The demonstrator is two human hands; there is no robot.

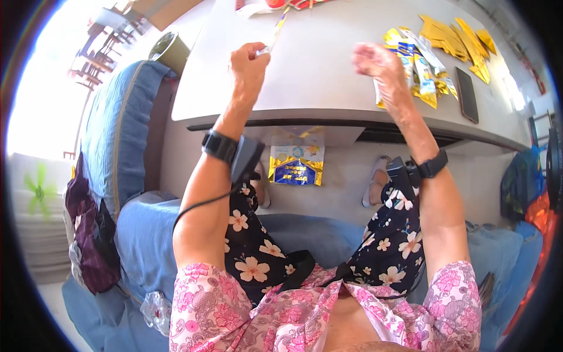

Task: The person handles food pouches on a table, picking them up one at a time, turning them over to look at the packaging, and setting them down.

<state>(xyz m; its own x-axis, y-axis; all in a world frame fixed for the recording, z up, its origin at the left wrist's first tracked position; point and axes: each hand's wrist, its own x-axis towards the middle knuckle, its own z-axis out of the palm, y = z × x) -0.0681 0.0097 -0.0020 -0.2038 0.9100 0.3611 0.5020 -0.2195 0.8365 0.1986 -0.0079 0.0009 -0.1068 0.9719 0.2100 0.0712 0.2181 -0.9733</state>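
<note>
Over the left part of the white table (328,88), my left hand (247,63) is closed. A small white, silvery thing (262,51) sticks out between its thumb and fingers; its kind is unclear. A narrow yellow and white strip (281,24) runs from near these fingertips toward the far edge; whether it joins what I hold is unclear. Farther right, my right hand (380,66) hovers with blurred, bent fingers, and nothing shows in it. Beside it lies a pile of yellow, blue and white foil packets (425,76), partly behind the hand and wrist.
Flat yellow pieces (448,38) lie at the far right, with a dark phone (467,94) near the right edge. Red and white packaging (275,4) is at the far edge. A yellow and blue pouch (296,165) rests below the table edge. A bin (170,51) stands left.
</note>
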